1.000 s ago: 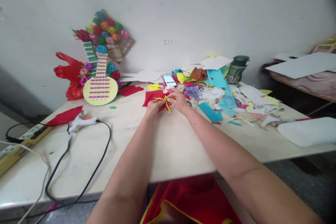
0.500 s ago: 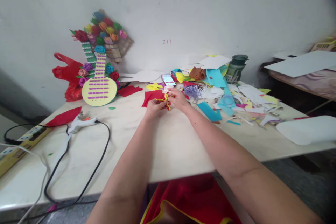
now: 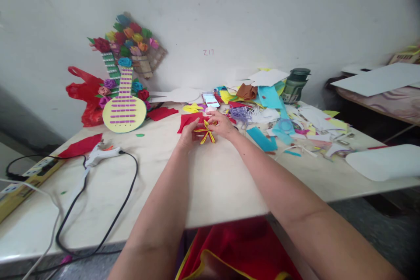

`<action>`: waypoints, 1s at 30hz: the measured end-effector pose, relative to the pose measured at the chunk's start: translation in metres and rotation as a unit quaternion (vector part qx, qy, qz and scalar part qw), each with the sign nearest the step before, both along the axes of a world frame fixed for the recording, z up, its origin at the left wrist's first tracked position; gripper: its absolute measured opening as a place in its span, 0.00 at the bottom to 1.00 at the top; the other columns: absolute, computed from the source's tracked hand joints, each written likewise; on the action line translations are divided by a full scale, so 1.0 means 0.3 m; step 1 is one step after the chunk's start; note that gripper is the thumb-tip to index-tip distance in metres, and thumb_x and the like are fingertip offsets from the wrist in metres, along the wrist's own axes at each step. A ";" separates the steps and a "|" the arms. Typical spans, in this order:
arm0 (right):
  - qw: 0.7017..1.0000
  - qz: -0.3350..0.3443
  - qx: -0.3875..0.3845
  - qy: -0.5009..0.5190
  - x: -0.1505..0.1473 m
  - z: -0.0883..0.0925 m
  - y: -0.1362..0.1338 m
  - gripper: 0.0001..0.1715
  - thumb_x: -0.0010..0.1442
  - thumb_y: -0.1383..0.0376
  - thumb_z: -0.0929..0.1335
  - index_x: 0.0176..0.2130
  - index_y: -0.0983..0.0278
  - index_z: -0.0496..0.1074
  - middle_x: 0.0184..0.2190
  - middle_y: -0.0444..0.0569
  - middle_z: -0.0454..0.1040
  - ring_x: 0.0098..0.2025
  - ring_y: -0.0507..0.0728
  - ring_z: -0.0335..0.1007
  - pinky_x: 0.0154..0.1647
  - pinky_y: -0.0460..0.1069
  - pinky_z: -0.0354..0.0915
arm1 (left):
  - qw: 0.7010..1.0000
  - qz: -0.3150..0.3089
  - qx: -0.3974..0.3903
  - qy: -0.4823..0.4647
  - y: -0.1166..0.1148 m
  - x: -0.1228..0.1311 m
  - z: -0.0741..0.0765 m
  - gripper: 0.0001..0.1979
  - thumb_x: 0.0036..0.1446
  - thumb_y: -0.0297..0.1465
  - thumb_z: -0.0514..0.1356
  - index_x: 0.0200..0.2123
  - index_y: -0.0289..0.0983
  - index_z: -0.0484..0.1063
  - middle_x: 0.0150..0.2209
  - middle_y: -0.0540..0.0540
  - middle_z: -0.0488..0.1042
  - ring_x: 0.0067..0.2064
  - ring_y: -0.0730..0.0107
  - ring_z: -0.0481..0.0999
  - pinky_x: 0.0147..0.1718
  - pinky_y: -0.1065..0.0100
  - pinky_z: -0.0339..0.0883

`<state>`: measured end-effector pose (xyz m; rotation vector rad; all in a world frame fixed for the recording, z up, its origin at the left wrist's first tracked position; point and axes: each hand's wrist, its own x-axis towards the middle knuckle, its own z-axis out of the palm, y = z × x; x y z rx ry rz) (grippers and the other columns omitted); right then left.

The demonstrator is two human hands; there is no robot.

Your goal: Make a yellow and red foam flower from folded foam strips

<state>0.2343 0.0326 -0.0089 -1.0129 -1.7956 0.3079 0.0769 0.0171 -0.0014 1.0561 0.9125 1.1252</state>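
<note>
A small star-shaped piece [image 3: 206,133] of folded red material with yellow edges lies between my hands over the table, its arms spread out. My left hand [image 3: 188,134] is at its left side, fingers stretched out and apart, close to the tip of one arm. On the other side my right hand [image 3: 223,125] has its thumb and fingertips on the star's upper right arm. Just behind the hands lies a red sheet [image 3: 188,121], partly covered by my left fingers.
A white glue gun [image 3: 101,155] with a black cord lies left, near a power strip [image 3: 29,183]. A flower-decorated paper guitar [image 3: 124,113] leans at the back. Paper scraps [image 3: 262,139], purple yarn [image 3: 239,114], a phone [image 3: 211,100] and a green bottle [image 3: 295,86] are behind and right.
My left fingers have loosened and moved slightly apart from the piece. The star shape, bunched between my fingers before, now shows with its arms spread.
</note>
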 end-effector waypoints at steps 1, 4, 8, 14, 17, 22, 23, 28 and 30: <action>1.000 0.006 0.008 -0.010 -0.003 -0.002 -0.001 0.04 0.44 0.70 0.69 0.23 0.61 0.72 0.47 0.48 0.71 0.50 0.58 0.67 0.52 0.54 0.62 | 1.000 0.008 0.006 0.011 -0.001 -0.003 0.004 0.21 0.40 0.46 0.63 0.30 0.33 0.75 0.31 0.41 0.77 0.30 0.62 0.76 0.26 0.65 0.69; 0.999 0.016 0.026 -0.032 -0.014 -0.005 -0.005 0.04 0.44 0.70 0.69 0.22 0.61 0.72 0.47 0.47 0.71 0.49 0.57 0.67 0.52 0.54 0.62 | 0.998 0.029 0.031 0.055 0.000 -0.008 0.004 0.20 0.37 0.44 0.65 0.28 0.33 0.75 0.28 0.43 0.76 0.29 0.63 0.75 0.26 0.66 0.69; 0.998 0.034 0.031 -0.037 -0.025 -0.001 -0.015 0.04 0.45 0.69 0.69 0.21 0.61 0.73 0.48 0.47 0.71 0.47 0.57 0.69 0.52 0.54 0.62 | 0.995 0.041 0.064 0.061 0.013 -0.017 -0.006 0.17 0.36 0.41 0.67 0.24 0.32 0.74 0.24 0.44 0.75 0.26 0.66 0.74 0.27 0.67 0.68; 0.998 0.029 0.039 -0.048 -0.032 0.011 -0.030 0.07 0.44 0.72 0.69 0.21 0.61 0.74 0.46 0.47 0.72 0.44 0.56 0.70 0.49 0.52 0.64 | 0.996 0.024 0.074 0.048 0.028 -0.036 -0.014 0.18 0.37 0.43 0.67 0.22 0.32 0.74 0.23 0.44 0.75 0.26 0.68 0.73 0.27 0.68 0.67; 0.997 0.033 0.042 -0.052 -0.032 0.013 -0.032 0.07 0.44 0.73 0.69 0.22 0.61 0.75 0.46 0.48 0.72 0.43 0.56 0.70 0.48 0.52 0.65 | 0.993 0.031 0.083 0.076 0.030 -0.041 -0.014 0.17 0.36 0.41 0.67 0.20 0.32 0.73 0.20 0.46 0.73 0.23 0.70 0.72 0.24 0.70 0.64; 0.996 0.036 0.039 -0.066 -0.033 0.010 -0.034 0.08 0.44 0.73 0.69 0.22 0.61 0.75 0.46 0.47 0.72 0.43 0.56 0.70 0.47 0.53 0.66 | 0.990 0.042 0.076 0.114 0.034 -0.047 -0.012 0.14 0.34 0.38 0.67 0.20 0.32 0.74 0.19 0.46 0.73 0.22 0.70 0.71 0.23 0.71 0.62; 0.996 0.036 0.039 -0.069 -0.033 0.010 -0.035 0.08 0.44 0.73 0.69 0.22 0.61 0.75 0.46 0.47 0.72 0.43 0.56 0.70 0.47 0.53 0.65 | 0.990 0.040 0.074 0.115 0.034 -0.048 -0.011 0.13 0.34 0.37 0.67 0.20 0.32 0.74 0.19 0.45 0.73 0.23 0.70 0.71 0.23 0.71 0.62; 0.995 0.035 0.040 -0.086 -0.037 0.011 -0.039 0.07 0.45 0.73 0.68 0.22 0.62 0.74 0.47 0.49 0.71 0.44 0.57 0.70 0.49 0.54 0.65 | 0.990 0.039 0.067 0.121 0.033 -0.048 -0.011 0.09 0.33 0.33 0.66 0.20 0.33 0.75 0.20 0.46 0.74 0.21 0.72 0.69 0.21 0.72 0.60; 0.995 0.037 0.036 -0.089 -0.039 0.010 -0.040 0.08 0.46 0.73 0.68 0.21 0.62 0.73 0.47 0.49 0.72 0.44 0.58 0.70 0.50 0.55 0.64 | 0.987 0.044 0.072 0.138 0.035 -0.046 -0.014 0.07 0.34 0.32 0.64 0.19 0.33 0.74 0.18 0.47 0.72 0.20 0.74 0.67 0.20 0.72 0.58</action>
